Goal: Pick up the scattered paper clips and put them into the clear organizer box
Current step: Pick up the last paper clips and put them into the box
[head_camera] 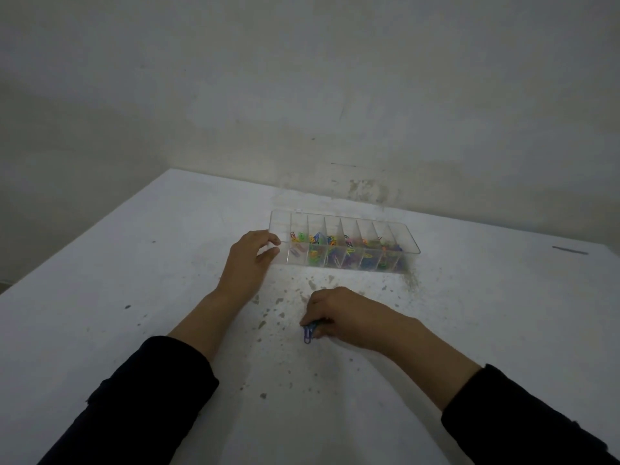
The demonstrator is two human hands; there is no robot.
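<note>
A clear organizer box [407,233] with several divided compartments lies on the white table, holding coloured paper clips in most of them. My left hand [250,260] holds the box's left end, thumb and fingers curled round its near left corner. In front of the box, my right hand [339,313] rests low on the table, its fingertips pinching blue paper clips [308,332] that stick out below the fingers and touch the tabletop.
The white table [134,297] is worn, with grey chipped spots between my hands and the box. Its left edge runs diagonally at the far left. A stained wall stands right behind the box. A dark mark [570,250] lies at the far right.
</note>
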